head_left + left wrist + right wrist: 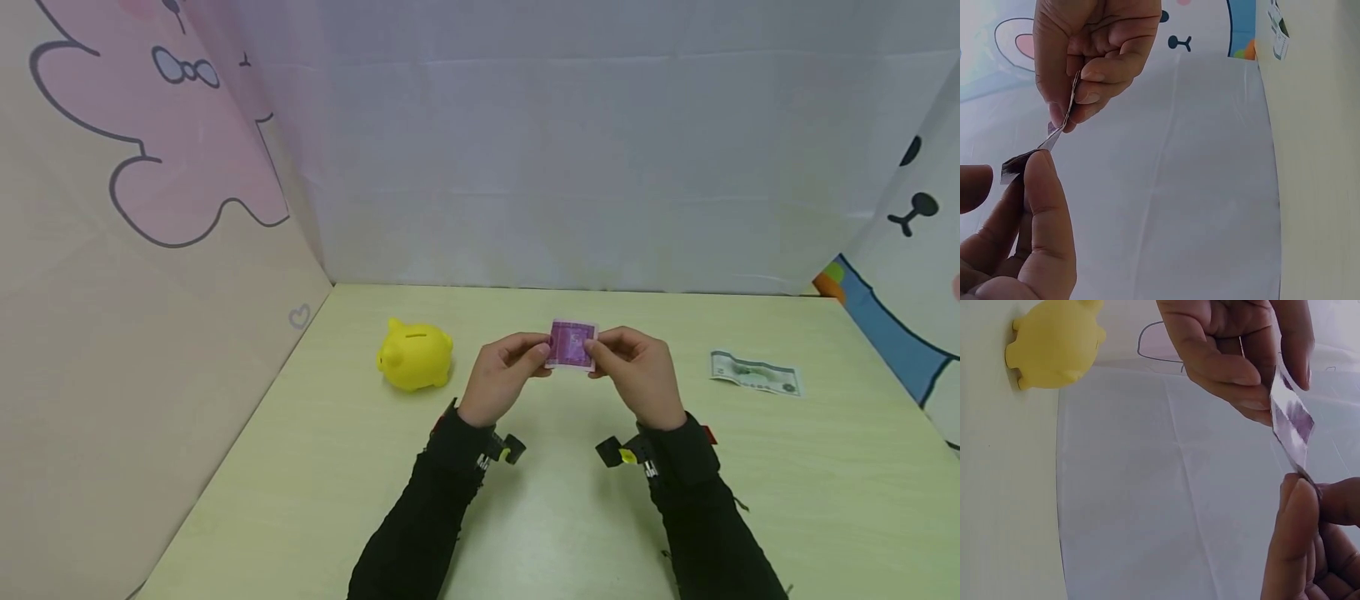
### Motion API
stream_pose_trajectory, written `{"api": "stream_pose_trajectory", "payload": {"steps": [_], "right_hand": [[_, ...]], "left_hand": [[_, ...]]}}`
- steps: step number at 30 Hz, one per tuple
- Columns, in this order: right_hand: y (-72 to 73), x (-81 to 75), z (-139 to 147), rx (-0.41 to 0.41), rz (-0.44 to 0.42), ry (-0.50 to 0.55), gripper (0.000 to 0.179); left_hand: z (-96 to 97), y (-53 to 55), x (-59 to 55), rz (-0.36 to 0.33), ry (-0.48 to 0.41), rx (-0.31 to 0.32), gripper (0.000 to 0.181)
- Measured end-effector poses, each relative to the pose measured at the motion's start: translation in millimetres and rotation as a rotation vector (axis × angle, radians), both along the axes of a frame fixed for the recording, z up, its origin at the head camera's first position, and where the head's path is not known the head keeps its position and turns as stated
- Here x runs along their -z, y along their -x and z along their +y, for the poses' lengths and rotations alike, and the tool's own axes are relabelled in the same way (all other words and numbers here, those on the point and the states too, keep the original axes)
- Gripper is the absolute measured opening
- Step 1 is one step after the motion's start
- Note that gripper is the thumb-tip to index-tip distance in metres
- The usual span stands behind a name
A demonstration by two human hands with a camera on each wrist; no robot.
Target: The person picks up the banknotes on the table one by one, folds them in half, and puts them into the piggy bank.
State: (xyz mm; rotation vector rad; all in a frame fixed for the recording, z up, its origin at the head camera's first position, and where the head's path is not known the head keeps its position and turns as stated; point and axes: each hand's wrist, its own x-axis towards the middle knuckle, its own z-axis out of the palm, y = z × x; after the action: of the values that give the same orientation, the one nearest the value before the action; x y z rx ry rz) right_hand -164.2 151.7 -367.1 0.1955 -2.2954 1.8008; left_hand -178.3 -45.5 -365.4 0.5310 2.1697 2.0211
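A purple banknote (572, 343), folded into a small square, is held up above the table between both hands. My left hand (498, 377) grips its left edge. At the opposite edge, my right hand (643, 372) pinches it between thumb and fingers. Seen nearly edge-on in the left wrist view, the folded note (1067, 111) shows bent layers. The right wrist view shows a shiny purple and white face of the note (1293, 422). A yellow piggy bank (415, 357) with a slot on top stands left of the left hand, apart from it.
A green banknote (756, 373) lies slightly creased on the table to the right of the right hand. The pale wooden table (285, 467) ends at a white cloth backdrop (555, 167). Cloth walls printed with cartoons flank both sides.
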Motion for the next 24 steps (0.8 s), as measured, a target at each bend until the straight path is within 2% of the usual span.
{"api": "stream_pose_trajectory", "payload": {"steps": [10, 17, 24], "right_hand": [[-0.4, 0.1, -1.7, 0.008, 0.005, -0.01, 0.023], [-1.0, 0.3, -3.4, 0.008, 0.005, -0.023, 0.023], [-1.1, 0.3, -4.5, -0.001, 0.013, -0.028, 0.022]], "left_hand": [[2.1, -2.7, -2.2, 0.041, -0.02, -0.004, 0.027], [3.8, -1.5, 1.8, 0.073, -0.01, -0.02, 0.023], [5.3, -1.8, 3.8, 0.075, -0.009, -0.026, 0.021]]}}
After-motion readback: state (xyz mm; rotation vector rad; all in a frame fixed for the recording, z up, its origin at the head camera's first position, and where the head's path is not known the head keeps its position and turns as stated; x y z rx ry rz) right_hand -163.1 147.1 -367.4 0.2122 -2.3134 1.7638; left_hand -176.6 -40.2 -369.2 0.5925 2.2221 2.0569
